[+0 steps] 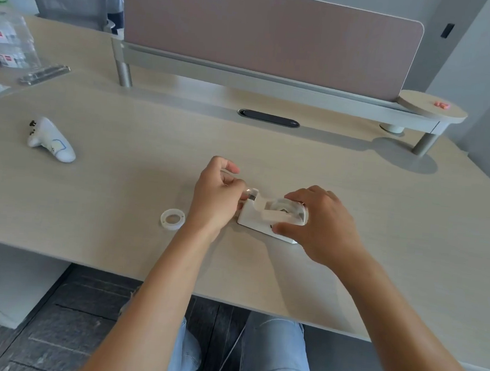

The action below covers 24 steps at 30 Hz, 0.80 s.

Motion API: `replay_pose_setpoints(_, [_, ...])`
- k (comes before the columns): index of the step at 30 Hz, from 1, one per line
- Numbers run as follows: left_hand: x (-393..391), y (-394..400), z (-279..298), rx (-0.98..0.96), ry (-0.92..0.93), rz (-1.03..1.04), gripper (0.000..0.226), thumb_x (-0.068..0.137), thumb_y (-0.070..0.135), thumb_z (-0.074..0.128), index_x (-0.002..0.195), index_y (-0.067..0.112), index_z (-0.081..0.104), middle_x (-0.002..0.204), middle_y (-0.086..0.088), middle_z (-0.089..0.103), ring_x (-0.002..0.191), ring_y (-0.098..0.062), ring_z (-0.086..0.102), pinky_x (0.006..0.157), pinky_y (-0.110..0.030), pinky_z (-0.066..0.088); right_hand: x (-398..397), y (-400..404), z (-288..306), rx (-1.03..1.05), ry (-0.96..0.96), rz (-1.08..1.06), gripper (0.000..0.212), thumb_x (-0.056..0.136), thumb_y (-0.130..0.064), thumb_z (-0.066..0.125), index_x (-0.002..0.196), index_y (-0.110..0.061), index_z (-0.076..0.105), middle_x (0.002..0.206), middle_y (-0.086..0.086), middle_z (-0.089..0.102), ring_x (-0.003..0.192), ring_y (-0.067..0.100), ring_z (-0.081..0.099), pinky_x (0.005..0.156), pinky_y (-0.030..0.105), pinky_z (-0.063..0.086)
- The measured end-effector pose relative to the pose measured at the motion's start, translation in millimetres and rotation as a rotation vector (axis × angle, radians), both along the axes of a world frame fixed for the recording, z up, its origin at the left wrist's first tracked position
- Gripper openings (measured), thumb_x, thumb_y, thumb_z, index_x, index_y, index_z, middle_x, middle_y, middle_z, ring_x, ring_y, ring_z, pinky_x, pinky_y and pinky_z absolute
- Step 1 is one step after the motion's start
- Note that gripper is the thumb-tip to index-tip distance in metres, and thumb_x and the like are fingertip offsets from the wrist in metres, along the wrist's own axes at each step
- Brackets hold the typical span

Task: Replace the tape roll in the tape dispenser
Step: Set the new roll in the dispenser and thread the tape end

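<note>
Here the white dispenser (267,217) sits on the table (117,197), near its front edge and roughly in the middle. The right hand (320,225) is laid over the dispenser's rounded end, its thumb against the near side of the base and its fingers curled over the far side, a closed grip that holds the dispenser down. A roll (283,208) sits in the dispenser's cradle, partly hidden by those fingers. The left hand (217,194) is at the cutter end, its thumb and forefinger pinched together just beside the blade; whether tape is caught between them is too small to tell. A second roll (172,219) lies flat on the table to the left of the left wrist, apart from the dispenser and touched by neither hand. Farther left, well apart, lies a white controller (51,142). A pink divider (267,35) stands along the table's back edge.
</note>
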<state>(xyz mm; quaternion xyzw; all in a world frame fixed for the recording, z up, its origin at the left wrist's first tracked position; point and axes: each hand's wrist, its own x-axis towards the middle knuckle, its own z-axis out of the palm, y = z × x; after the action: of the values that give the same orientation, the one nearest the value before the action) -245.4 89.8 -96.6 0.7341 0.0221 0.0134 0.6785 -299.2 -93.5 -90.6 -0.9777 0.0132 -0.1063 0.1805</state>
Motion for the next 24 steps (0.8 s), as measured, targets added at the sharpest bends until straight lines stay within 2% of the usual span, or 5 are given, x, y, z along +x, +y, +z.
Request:
replay_pose_setpoints(6, [2.7,0.9,-4.3,-0.112,0.009,-0.011,0.023,0.097,-0.005,0.046,0.102,0.017,0.049,0.09,-0.003,0.057,0.078,-0.014,0.066,0.068,-0.045,0.068,-5.1,-9.9,2.5,-0.015,0.006,-0.014,0.059,0.079,-0.047,0.084,0.132,-0.029,0.066,0.124,-0.007,0.065,0.118,0.021,0.056,0.09,0.032,0.044])
replay_pose_setpoints(12, [0.8,-2.6,-16.5,-0.234,0.035,0.072,0.025,0.101,-0.005,0.038,0.097,0.019,0.046,0.105,-0.01,0.047,0.08,-0.018,0.065,0.066,-0.043,0.067,-8.6,-14.0,-0.1,-0.01,0.01,-0.041,0.061,0.079,-0.048,0.083,0.135,-0.03,0.065,0.126,-0.008,0.064,0.119,0.02,0.055,0.086,0.03,0.04])
replay_pose_setpoints(19, [-0.7,-4.2,-23.1,-0.344,0.042,0.149,0.02,0.104,-0.004,0.037,0.101,0.014,0.046,0.103,-0.006,0.044,0.074,-0.016,0.064,0.06,-0.042,0.066,-10.3,-10.7,-1.1,0.024,0.025,-0.031,0.069,0.08,-0.045,0.083,0.141,-0.025,0.061,0.133,-0.004,0.061,0.126,0.021,0.052,0.091,0.026,0.039])
replay_pose_setpoints(22, [-1.1,-3.4,-24.8,-0.37,0.082,0.153,0.02,0.104,-0.004,0.039,0.099,0.013,0.048,0.103,-0.007,0.045,0.077,-0.02,0.064,0.059,-0.039,0.065,-8.2,-8.2,0.5,0.288,0.035,-0.041,0.068,0.08,-0.047,0.083,0.141,-0.026,0.061,0.135,-0.008,0.058,0.126,0.011,0.052,0.086,0.012,0.037])
replay_pose_setpoints(24, [-2.2,-2.2,-26.4,-0.371,0.114,0.158,0.019,0.102,-0.005,0.041,0.103,0.012,0.05,0.102,-0.009,0.048,0.08,-0.024,0.064,0.059,-0.037,0.065,-3.3,-4.0,0.2,0.443,-0.023,-0.066,0.056,0.085,-0.048,0.078,0.135,-0.025,0.066,0.132,-0.009,0.063,0.124,0.009,0.057,0.091,0.017,0.043])
